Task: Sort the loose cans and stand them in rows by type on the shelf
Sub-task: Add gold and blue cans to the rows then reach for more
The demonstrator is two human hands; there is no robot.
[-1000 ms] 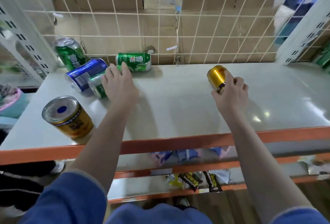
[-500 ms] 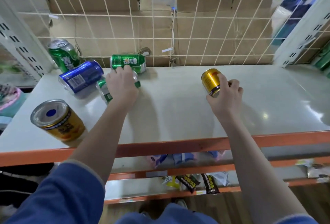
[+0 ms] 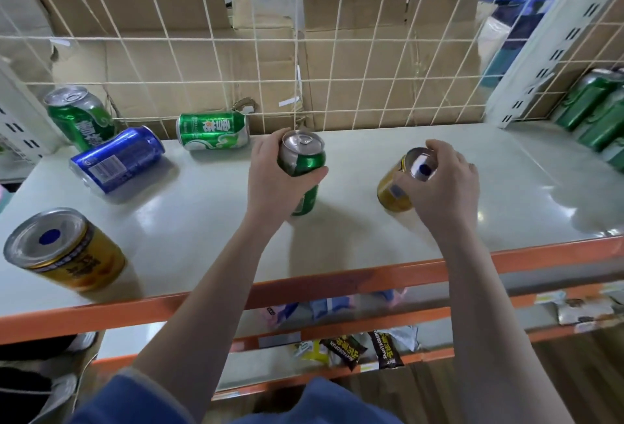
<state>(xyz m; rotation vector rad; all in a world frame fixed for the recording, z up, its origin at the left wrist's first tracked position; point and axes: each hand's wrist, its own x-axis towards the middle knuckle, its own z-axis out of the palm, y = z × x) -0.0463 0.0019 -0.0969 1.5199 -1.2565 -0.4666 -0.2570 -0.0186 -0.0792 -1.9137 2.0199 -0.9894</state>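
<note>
Green can [image 3: 302, 167], gripped by the left hand [image 3: 277, 180], and gold can [image 3: 393, 189], pinched at its rim by the right hand [image 3: 445, 184], stand mid-shelf [image 3: 202, 231]; a careless release could topple either.

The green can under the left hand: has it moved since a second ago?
Yes. The green can has gone from lying beside the blue can to upright in the left hand, further right, past the lying green can.

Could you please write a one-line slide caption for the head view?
Left hand grips a green can and right hand a gold can, both upright on the shelf.
</note>
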